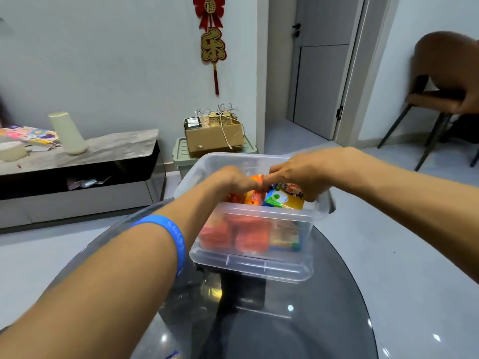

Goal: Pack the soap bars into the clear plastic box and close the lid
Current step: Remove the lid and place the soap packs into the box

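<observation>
A clear plastic box (255,265) stands open on a dark round glass table (285,327). Several wrapped soap bars fill it: orange-red packs (248,235) show through the front wall, and a yellow, green and blue pack (283,199) lies on top at the right. My left hand (232,181) reaches into the box and grips an orange soap pack (255,195). My right hand (298,174) is inside too, fingers closed on the yellow pack. The two hands touch at the fingertips. No lid is in view.
Beyond the table, a low TV cabinet (77,161) stands at the left with a cream vase (68,133). A cardboard box (215,133) sits on a green bin by the wall. A brown chair (440,99) stands at the far right.
</observation>
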`<state>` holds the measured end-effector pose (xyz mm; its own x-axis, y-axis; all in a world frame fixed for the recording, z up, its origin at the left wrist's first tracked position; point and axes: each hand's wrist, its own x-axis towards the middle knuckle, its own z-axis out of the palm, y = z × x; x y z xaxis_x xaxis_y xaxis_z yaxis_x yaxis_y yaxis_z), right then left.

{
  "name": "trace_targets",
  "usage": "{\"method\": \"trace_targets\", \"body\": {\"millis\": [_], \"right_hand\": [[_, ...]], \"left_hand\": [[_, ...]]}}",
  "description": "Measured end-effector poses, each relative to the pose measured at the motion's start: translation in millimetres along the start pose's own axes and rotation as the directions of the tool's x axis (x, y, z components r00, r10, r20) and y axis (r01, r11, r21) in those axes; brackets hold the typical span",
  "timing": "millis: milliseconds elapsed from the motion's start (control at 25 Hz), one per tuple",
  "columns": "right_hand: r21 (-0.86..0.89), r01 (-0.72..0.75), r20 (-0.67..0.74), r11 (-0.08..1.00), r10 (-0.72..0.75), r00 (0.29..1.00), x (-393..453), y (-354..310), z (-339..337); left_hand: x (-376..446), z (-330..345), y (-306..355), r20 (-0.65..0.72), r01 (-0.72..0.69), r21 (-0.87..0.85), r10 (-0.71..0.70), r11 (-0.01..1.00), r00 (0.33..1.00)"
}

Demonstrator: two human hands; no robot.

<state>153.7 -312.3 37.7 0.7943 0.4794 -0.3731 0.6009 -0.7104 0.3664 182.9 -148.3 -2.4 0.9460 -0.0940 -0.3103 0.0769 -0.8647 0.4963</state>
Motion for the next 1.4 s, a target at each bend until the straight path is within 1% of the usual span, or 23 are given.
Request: {"method": "trace_targets", "body": {"millis": [120, 200, 360, 480, 560, 640, 680, 760, 800, 880, 960, 1000, 1040, 1080, 1120, 1160, 1200, 1280, 1320, 1360, 1400], "right_hand": [[0.019, -0.025, 0.130, 1.000, 0.022, 0.991, 11, -17, 4], [0.097, -0.055, 0.157, 0.994, 0.039, 0.987, 17, -25, 6], [0.327, -0.148, 0.153, 0.933, 0.102, 0.983, 19, -29, 7], [0.416, -0.195, 0.173, 0.889, 0.133, 0.976, 20, -29, 8], [0.424, -0.226, 0.217, 0.877, 0.144, 0.966, 24, -31, 7], [0.355, -0.223, 0.240, 0.908, 0.142, 0.960, 29, -35, 9], [0.321, -0.211, 0.224, 0.923, 0.143, 0.964, 31, -38, 12], [0.331, -0.217, 0.134, 0.918, 0.182, 0.974, 34, -39, 19], [0.359, -0.229, 0.096, 0.905, 0.208, 0.973, 35, -39, 21], [0.394, -0.249, 0.095, 0.885, 0.230, 0.969, 37, -36, 24], [0.407, -0.257, 0.099, 0.877, 0.237, 0.966, 37, -34, 25], [0.416, -0.258, 0.076, 0.872, 0.250, 0.965, 34, -33, 24], [0.427, -0.253, 0.030, 0.868, 0.266, 0.964, 29, -32, 22], [0.440, -0.240, -0.031, 0.865, 0.281, 0.959, 21, -31, 18], [0.462, -0.217, -0.099, 0.860, 0.293, 0.951, 12, -33, 15], [0.493, -0.193, -0.148, 0.848, 0.300, 0.942, 3, -36, 10], [0.511, -0.169, -0.169, 0.843, 0.291, 0.942, -7, -41, 6], [0.460, -0.173, -0.173, 0.871, 0.279, 0.945, -20, -53, -3], [0.425, -0.177, -0.198, 0.888, 0.282, 0.939, -26, -62, -7], [0.399, -0.164, -0.265, 0.902, 0.285, 0.921, -35, -72, -11], [0.407, -0.141, -0.363, 0.902, 0.301, 0.882, -45, -84, -17]], "left_hand": [[5, 9, -3, 0.018, -0.102, 0.292, 0.101, 0.951, 0.995], [8, 14, -4, 0.064, -0.141, 0.394, 0.126, 0.908, 0.990], [14, 12, -7, 0.125, -0.145, 0.457, 0.098, 0.878, 0.987], [13, 12, -6, 0.193, -0.197, 0.512, 0.112, 0.836, 0.975], [11, 12, -5, 0.279, -0.265, 0.532, 0.129, 0.804, 0.951], [8, 13, -4, 0.307, -0.297, 0.548, 0.142, 0.782, 0.941], [6, 12, -4, 0.299, -0.294, 0.554, 0.143, 0.779, 0.943], [5, 12, -3, 0.284, -0.287, 0.578, 0.141, 0.764, 0.948], [4, 12, -3, 0.266, -0.287, 0.587, 0.154, 0.757, 0.952], [3, 12, -3, 0.177, -0.274, 0.578, 0.209, 0.769, 0.962], [-3, 10, -5, -0.005, -0.250, 0.563, 0.306, 0.788, 0.952], [-7, 7, -5, -0.129, -0.247, 0.570, 0.382, 0.783, 0.915], [-13, 3, -5, -0.250, -0.254, 0.583, 0.468, 0.772, 0.848], [-21, -3, -5, -0.342, -0.267, 0.595, 0.539, 0.758, 0.770], [-31, -11, -8, -0.403, -0.280, 0.604, 0.589, 0.746, 0.701], [-43, -19, -12, -0.440, -0.286, 0.609, 0.615, 0.740, 0.654], [-56, -25, -18, -0.456, -0.282, 0.609, 0.618, 0.741, 0.640], [-79, -31, -34, -0.442, -0.261, 0.611, 0.596, 0.747, 0.670], [-92, -31, -44, -0.428, -0.261, 0.605, 0.584, 0.752, 0.690], [-107, -30, -52, -0.422, -0.277, 0.587, 0.579, 0.761, 0.697], [-124, -30, -59, -0.426, -0.311, 0.548, 0.579, 0.776, 0.695]]}}
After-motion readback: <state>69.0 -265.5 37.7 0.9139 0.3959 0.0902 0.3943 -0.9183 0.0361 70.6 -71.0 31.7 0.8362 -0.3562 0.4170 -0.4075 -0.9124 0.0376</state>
